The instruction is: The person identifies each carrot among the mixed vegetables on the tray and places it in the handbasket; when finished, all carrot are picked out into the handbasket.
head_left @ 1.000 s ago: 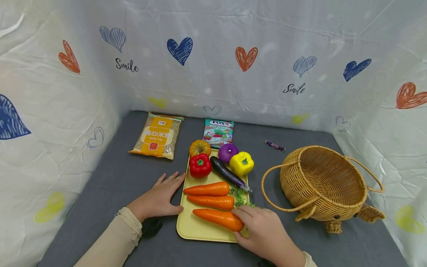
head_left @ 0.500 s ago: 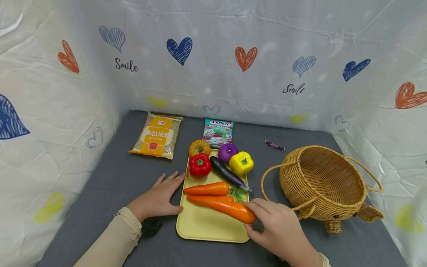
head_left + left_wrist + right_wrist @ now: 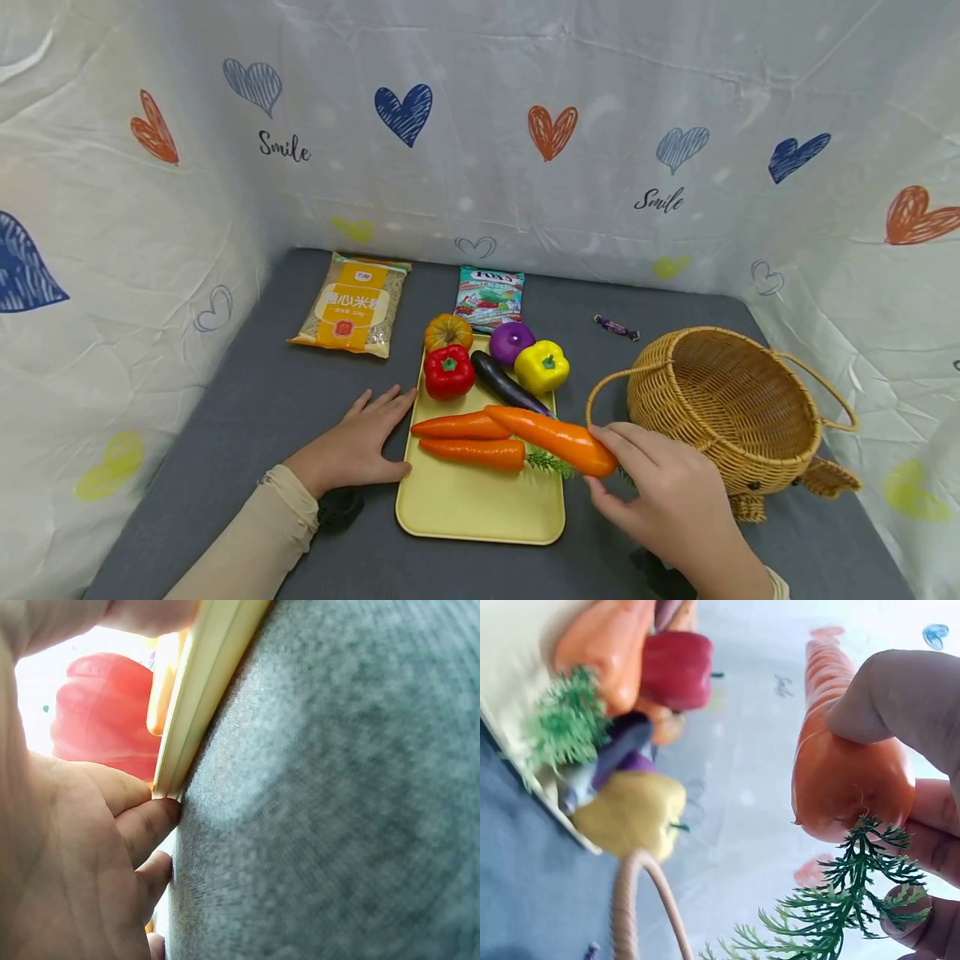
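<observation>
The carrot (image 3: 555,437) is off the tray (image 3: 480,508), its thick end pinched between the right hand's (image 3: 667,492) thumb and fingers; the lift looks done, the setting-down not. Two other carrots (image 3: 472,454) lie on the tray, whose left rim the left hand (image 3: 360,446) touches, fingers spread. Since the earlier frame, the held carrot has shifted right, nearer the basket (image 3: 686,425).

The right hand (image 3: 937,806) grips an orange carrot (image 3: 840,769) by its thick end, feathery green leaves (image 3: 845,904) sprouting there. Beyond, blurred, a dark eggplant (image 3: 624,742) lies between a red bell pepper (image 3: 676,671), left, and a yellow bell pepper (image 3: 634,814), right.
</observation>
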Demonstrator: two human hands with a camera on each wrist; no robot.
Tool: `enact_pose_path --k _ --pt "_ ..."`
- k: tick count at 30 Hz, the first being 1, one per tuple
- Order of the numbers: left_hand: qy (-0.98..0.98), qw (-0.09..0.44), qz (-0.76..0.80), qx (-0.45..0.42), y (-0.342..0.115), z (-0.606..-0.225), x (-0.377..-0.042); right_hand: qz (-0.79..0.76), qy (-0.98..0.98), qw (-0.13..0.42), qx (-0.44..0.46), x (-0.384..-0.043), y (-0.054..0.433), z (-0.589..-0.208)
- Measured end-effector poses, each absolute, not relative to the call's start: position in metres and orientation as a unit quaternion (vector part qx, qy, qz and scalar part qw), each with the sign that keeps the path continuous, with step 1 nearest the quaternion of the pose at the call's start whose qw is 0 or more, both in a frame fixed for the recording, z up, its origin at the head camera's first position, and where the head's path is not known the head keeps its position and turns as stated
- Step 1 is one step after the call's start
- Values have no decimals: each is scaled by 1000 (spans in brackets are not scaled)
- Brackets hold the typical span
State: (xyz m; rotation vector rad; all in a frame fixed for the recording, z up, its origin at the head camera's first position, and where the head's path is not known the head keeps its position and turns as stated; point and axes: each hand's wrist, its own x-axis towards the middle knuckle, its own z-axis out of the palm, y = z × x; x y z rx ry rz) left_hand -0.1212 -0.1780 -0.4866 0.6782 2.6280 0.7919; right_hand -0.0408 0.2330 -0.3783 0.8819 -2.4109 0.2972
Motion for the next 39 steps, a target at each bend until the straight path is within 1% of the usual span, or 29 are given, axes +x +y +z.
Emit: enact_pose_path --k 8,15,20,31,39 --pt "920 155 270 237 -178 -487 -121 102 -892 334 286 -41 250 -367" --pt "921 154 268 237 -178 -488 -122 86 -903 331 260 -43 261 -362" --pt "920 153 271 237 -177 -488 -121 67 -915 330 225 -43 273 -359" --pt "919 153 275 237 -177 -489 -121 61 -918 355 167 -45 295 -354" --pt "920 153 273 237 -178 -487 -120 63 -927 351 115 -46 309 -356"
